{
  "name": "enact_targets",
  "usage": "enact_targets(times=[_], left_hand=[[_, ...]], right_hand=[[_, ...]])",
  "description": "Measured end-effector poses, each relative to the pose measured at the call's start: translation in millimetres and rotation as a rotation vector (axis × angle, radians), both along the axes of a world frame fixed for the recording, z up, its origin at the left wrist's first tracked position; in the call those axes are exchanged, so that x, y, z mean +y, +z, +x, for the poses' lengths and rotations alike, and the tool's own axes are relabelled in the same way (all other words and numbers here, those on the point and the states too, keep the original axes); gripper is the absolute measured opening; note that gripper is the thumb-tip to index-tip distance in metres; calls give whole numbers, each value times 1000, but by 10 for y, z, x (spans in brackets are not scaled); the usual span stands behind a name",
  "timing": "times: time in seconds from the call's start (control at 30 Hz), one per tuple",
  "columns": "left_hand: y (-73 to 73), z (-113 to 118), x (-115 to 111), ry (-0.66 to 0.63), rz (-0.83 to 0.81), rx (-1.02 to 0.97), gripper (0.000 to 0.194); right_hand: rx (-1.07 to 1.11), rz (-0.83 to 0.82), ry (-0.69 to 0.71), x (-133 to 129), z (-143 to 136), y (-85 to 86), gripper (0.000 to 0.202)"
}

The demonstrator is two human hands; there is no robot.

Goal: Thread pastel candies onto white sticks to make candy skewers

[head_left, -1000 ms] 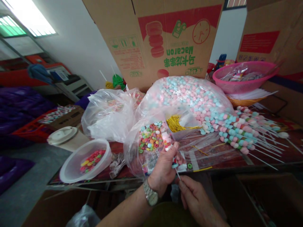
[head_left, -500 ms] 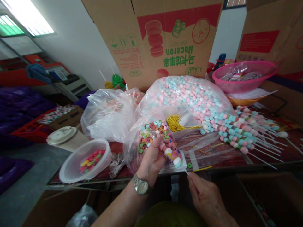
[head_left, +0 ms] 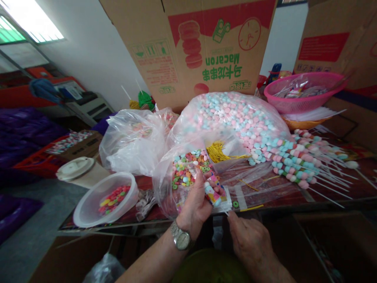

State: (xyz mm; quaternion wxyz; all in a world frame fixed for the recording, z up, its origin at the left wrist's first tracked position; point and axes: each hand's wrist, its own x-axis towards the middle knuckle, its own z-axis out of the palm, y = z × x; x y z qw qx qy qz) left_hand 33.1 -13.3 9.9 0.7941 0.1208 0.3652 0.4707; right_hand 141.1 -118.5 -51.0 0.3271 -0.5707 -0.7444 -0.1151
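My left hand [head_left: 198, 200], with a metal watch on the wrist, has its fingers wrapped round a candy skewer [head_left: 212, 193] in a clear printed wrapper. The skewer's white stick points down toward my right hand [head_left: 249, 236], whose thumb and fingers pinch the stick's end. Under and behind my left hand lies an open plastic bag of colourful ring candies [head_left: 184, 169]. A bundle of yellow twist ties [head_left: 217, 152] rests just above it. One green ring [head_left: 235, 204] sits on the table near the skewer.
A big bag of pastel candies [head_left: 235, 114] stands behind. Finished skewers [head_left: 297, 161] are piled at right, below a pink basket [head_left: 306, 102]. At left are a white bowl [head_left: 85, 208], a lidded container [head_left: 76, 169] and a cloudy plastic bag [head_left: 135, 145]. A cardboard box [head_left: 153, 67] rises behind.
The wrapped skewer has shifted slightly down and left, and my left hand now covers more of it. My right hand has moved a little left with the stick.
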Motion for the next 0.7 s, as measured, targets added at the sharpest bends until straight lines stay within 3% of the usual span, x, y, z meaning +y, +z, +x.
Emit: enact_targets(times=[0.17, 0.3, 0.4, 0.5, 0.6, 0.7], left_hand=[[-188, 132, -264, -70, 59, 86, 42], [-230, 97, -255, -117, 73, 76, 41], [-243, 93, -242, -111, 74, 80, 38], [-264, 153, -351, -180, 65, 136, 37], [-286, 186, -464, -309, 180, 355, 43], [-305, 158, -469, -403, 377, 653, 49]], right_hand=[[262, -250, -7, 78, -38, 64, 36], [403, -354, 23, 47, 3, 35, 38], [384, -331, 48, 25, -12, 13, 41], [282, -235, -36, 69, -62, 6, 42], [208, -159, -115, 125, -97, 4, 38], [201, -138, -107, 131, -116, -3, 36]])
